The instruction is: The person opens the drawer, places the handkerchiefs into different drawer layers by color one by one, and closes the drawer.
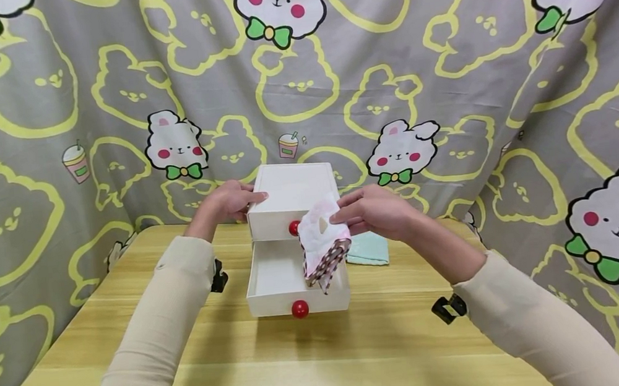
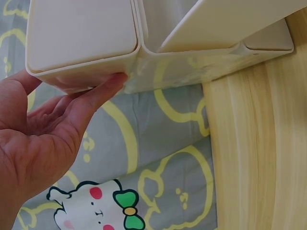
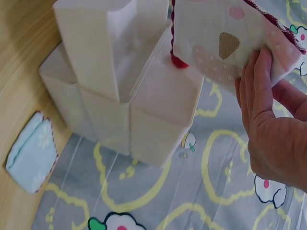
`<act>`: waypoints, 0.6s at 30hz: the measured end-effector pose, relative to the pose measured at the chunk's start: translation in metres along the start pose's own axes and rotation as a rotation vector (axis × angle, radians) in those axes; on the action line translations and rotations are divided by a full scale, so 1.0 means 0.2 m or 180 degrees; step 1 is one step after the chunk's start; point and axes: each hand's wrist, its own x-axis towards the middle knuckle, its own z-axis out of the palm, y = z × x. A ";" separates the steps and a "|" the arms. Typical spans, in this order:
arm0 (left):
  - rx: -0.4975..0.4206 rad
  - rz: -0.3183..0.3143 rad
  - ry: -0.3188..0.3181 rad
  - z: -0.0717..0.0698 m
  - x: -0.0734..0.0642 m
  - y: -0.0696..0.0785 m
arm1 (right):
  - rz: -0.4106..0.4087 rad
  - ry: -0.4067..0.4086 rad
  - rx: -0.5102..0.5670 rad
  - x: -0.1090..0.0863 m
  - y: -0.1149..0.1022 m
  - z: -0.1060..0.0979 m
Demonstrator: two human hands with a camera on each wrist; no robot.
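Observation:
A white drawer unit [image 1: 292,182] with red knobs stands at the table's back. Its middle drawer [image 1: 300,302] is pulled out; the left wrist view shows a closed drawer on either side of it. My left hand [image 1: 230,200] holds the unit's upper left edge, thumb on top and fingers along the side wall. Above the pulled-out drawer, my right hand [image 1: 375,211] pinches a folded handkerchief [image 1: 321,232], white and pink with a brown checked underside. The handkerchief hangs tilted and hides part of the drawer's right side. Its scalloped dark-red edging shows in the right wrist view.
A folded pale-blue cloth [image 1: 368,249] lies on the wooden table [image 1: 304,367], right of the drawer unit. Behind and beside the table hangs a grey curtain [image 1: 301,107] with cartoon prints. Small black mounts [image 1: 449,309] sit by both sleeves.

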 end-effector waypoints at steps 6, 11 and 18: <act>0.0022 0.0030 0.0016 0.00 0.00 0.00 | -0.0051 -0.0051 0.0024 0.03 -0.03 0.09; -0.0018 0.0050 0.0010 0.00 0.00 0.00 | -0.0039 -0.0040 0.0090 0.08 -0.03 0.16; -0.0062 0.0068 0.0009 0.00 0.01 -0.01 | 0.0054 0.0073 0.0318 0.16 0.00 0.26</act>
